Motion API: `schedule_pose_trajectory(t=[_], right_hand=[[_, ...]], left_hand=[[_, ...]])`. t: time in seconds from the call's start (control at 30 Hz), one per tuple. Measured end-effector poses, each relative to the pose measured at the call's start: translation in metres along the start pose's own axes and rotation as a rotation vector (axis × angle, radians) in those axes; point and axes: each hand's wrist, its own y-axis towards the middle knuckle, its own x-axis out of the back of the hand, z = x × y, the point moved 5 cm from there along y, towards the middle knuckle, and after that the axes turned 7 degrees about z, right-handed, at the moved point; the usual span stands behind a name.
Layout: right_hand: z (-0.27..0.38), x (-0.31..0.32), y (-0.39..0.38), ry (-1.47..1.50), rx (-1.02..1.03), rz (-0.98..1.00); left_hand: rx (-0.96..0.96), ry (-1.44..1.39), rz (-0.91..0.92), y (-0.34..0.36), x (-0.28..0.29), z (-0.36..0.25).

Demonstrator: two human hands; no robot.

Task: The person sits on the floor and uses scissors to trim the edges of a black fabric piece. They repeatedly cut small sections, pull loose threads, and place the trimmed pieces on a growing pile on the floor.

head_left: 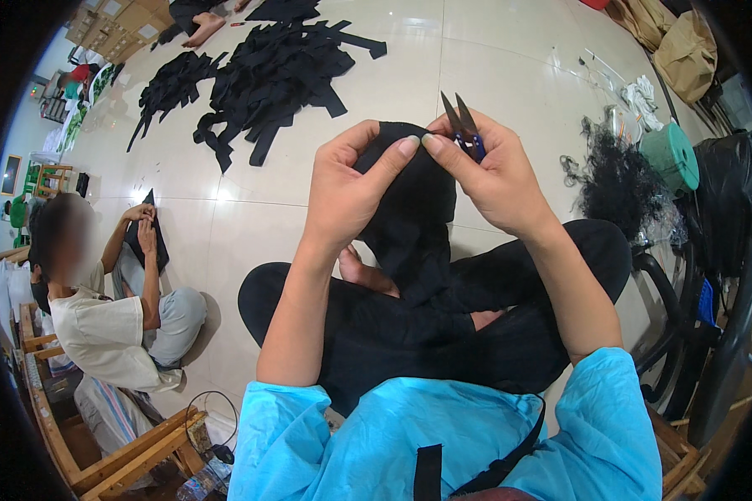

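A piece of black fabric (409, 209) hangs from both my hands, its upper edge pinched between thumbs and fingers, its lower end falling between my crossed legs. My left hand (355, 179) grips the edge from the left side. Close beside it, my right hand (497, 171) pinches the same edge with thumb and forefinger. Small thread snips (464, 129) with dark pointed blades and a blue handle are also tucked in the right hand, blades pointing up and parted. The two thumb tips nearly meet.
Piles of black fabric strips (280, 75) lie on the tiled floor ahead. Left, a co-worker (100, 309) sits handling black fabric. At right are a tangle of black thread (614, 171), a green spool (670, 159) and a black chair frame (668, 309). Wooden framing (134, 455) stands lower left.
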Motion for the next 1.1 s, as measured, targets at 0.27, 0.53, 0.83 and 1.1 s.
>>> schedule_pose_trajectory(t=[0.27,0.53,0.83,1.1], right_hand=[[0.005,0.005,-0.003,-0.090,-0.136,-0.128],[0.011,-0.024,-0.018,0.751,-0.632,0.136],[0.004,-0.038,-0.024,1.183,-0.726,0.139],[0.002,-0.044,-0.026,1.320,-0.717,0.110]], left_hand=[[0.019,-0.101,-0.071,-0.002,-0.005,0.002],[0.022,-0.301,-0.153,0.002,-0.001,0.012],[-0.013,-0.152,-0.160,-0.002,-0.007,0.006],[-0.061,-0.148,-0.222,-0.002,-0.012,0.005]])
